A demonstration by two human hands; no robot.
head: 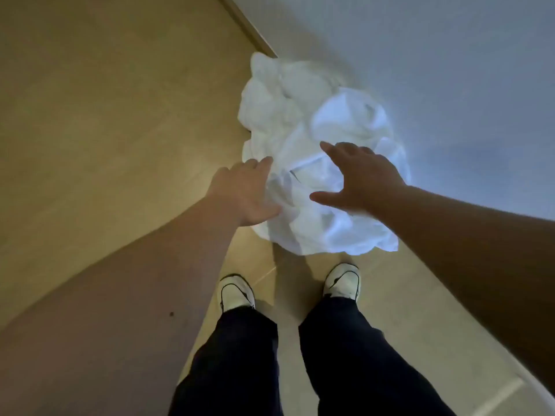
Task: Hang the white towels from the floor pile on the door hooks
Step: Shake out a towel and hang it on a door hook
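Note:
A crumpled pile of white towels lies on the floor against the wall, just ahead of my feet. My left hand is at the pile's left edge with fingers stretched out, its fingertips touching the cloth. My right hand hovers spread over the middle of the pile, thumb pointing left, holding nothing. No door or hooks are in view.
A pale wall rises on the right, meeting the tan wooden floor along a skirting line. My two white shoes stand right below the pile, with dark trousers above them.

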